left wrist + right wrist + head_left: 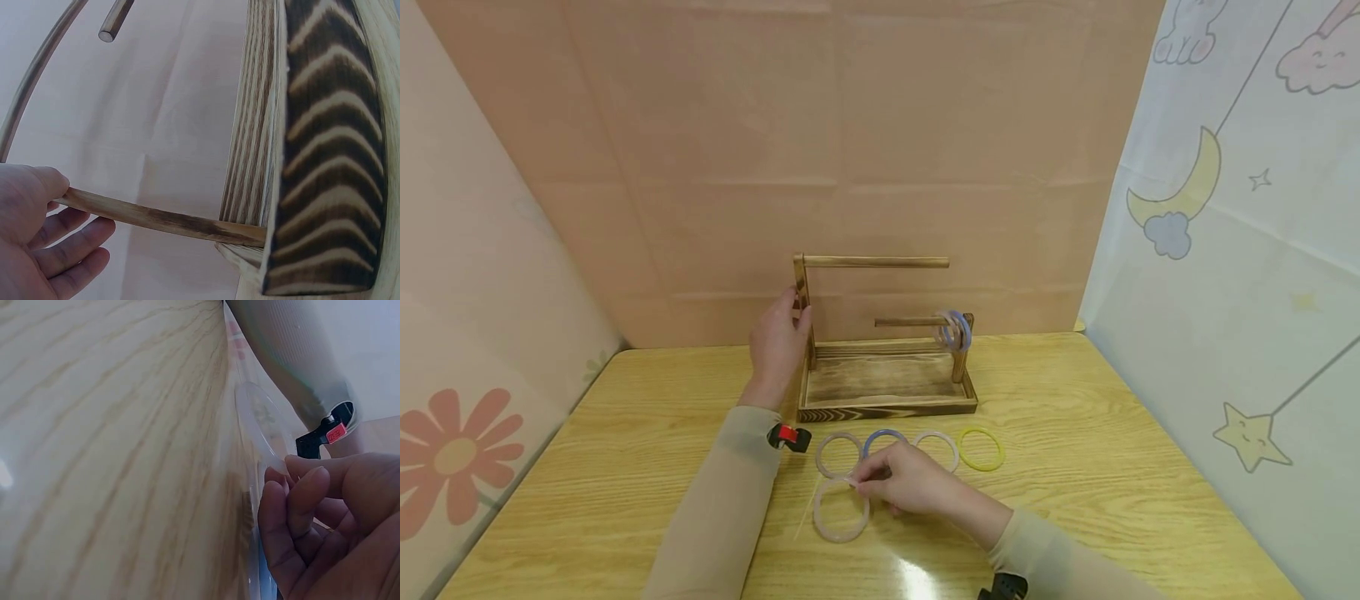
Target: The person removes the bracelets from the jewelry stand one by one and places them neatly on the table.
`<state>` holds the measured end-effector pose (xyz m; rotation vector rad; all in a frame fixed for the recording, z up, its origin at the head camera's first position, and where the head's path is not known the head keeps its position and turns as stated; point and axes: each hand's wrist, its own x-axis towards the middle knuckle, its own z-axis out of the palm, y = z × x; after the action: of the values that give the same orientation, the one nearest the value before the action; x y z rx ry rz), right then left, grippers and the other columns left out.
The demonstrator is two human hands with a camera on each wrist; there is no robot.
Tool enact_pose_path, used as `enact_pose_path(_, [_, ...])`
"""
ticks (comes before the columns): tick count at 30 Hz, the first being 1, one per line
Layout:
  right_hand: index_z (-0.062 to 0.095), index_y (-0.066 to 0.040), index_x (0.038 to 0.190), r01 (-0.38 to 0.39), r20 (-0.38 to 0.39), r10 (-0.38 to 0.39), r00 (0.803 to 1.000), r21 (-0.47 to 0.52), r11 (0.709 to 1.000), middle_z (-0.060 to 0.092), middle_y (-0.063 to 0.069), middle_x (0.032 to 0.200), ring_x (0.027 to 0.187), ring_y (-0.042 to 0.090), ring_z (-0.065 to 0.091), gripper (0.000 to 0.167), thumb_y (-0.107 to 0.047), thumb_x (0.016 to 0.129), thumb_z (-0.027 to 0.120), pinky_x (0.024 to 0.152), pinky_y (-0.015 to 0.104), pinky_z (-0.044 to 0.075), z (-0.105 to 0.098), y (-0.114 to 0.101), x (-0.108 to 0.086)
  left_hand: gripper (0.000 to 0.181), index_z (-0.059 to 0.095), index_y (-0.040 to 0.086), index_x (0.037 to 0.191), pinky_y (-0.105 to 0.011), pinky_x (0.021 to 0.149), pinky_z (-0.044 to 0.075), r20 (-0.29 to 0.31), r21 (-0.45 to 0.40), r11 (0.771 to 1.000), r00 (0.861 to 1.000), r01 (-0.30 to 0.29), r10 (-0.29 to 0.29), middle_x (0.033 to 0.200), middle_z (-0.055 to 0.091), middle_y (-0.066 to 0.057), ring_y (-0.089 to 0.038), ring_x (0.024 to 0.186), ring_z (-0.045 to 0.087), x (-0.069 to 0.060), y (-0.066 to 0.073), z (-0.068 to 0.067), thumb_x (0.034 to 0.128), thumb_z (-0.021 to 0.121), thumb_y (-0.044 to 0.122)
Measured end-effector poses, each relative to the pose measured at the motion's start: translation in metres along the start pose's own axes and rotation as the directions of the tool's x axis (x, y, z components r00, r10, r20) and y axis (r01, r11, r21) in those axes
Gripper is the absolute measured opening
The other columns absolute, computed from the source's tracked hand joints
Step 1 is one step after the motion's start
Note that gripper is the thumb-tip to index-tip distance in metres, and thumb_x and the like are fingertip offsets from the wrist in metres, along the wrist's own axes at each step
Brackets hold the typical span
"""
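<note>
My left hand [775,342] grips the left post [801,283] of a dark-grained wooden rack [887,411]; in the left wrist view the thumb lies on the post [162,219], the fingers behind it. My right hand [913,482] pinches the far edge of a pale translucent ring [841,538], which is tilted slightly or flat at the table; which, I cannot tell. The right wrist view shows thumb and forefinger on this ring [242,409]. Just beyond lie a pinkish ring [819,461], a blue ring [886,432] partly behind the hand, a clear ring [956,454] and a yellow ring [1002,451].
On the rack, a long upper bar [880,262] runs rightward from the left post. A shorter lower bar [902,322] carries blue and pale rings [966,332] by the right post [959,367]. The wooden table [1075,483] meets cloth walls at back and sides.
</note>
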<state>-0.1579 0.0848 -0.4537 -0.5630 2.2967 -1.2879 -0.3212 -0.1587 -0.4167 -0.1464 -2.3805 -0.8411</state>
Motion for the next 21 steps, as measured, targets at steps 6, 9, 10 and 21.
enact_pose_path(6, [0.085,-0.016,0.102,-0.023,-0.007,0.023,1.0,-0.012,1.0,0.074,0.001,0.079,0.049,0.008,0.05,0.005,-0.014,0.102,0.082,0.051,0.023,0.045,0.0021,0.0011,0.0016,0.037,0.065,0.0,0.141,-0.055,0.072,0.062,0.014,-0.007,1.0,1.0,0.003,-0.003,0.128,0.076,-0.02,-0.035,0.096,0.081,0.0021,-0.0014,0.0003,0.1122,0.069,0.023])
enact_pose_path(9, [0.084,-0.018,0.099,-0.029,-0.01,0.029,1.0,-0.021,0.999,0.075,0.002,0.078,0.049,0.008,0.05,0.005,-0.013,0.101,0.083,0.05,0.023,0.044,0.0029,0.0014,0.001,0.038,0.065,0.001,0.142,-0.055,0.071,0.062,0.014,-0.012,1.0,1.0,0.005,-0.004,0.128,0.076,-0.02,-0.035,0.096,0.08,0.0015,-0.001,-0.0001,0.1119,0.069,0.023])
enact_pose_path(10, [0.084,-0.018,0.098,-0.031,-0.013,0.031,0.999,-0.024,0.999,0.075,0.002,0.078,0.049,0.008,0.05,0.005,-0.013,0.101,0.083,0.05,0.023,0.044,0.0032,0.0014,0.0009,0.038,0.065,0.0,0.142,-0.055,0.071,0.062,0.012,-0.012,1.0,1.0,0.002,-0.002,0.128,0.076,-0.02,-0.035,0.095,0.08,0.0011,-0.001,-0.0002,0.112,0.069,0.023])
enact_pose_path(21, [0.083,-0.024,0.091,-0.028,-0.102,0.006,0.995,-0.217,0.976,0.072,-0.012,0.075,0.051,0.008,0.058,0.008,-0.023,0.097,0.088,0.054,0.028,0.049,0.0095,-0.0003,0.003,0.039,0.065,0.001,0.144,-0.055,0.07,0.062,0.004,-0.019,1.0,1.0,-0.002,0.003,0.128,0.076,-0.02,-0.035,0.095,0.08,0.0009,-0.0018,-0.0003,0.111,0.071,0.021])
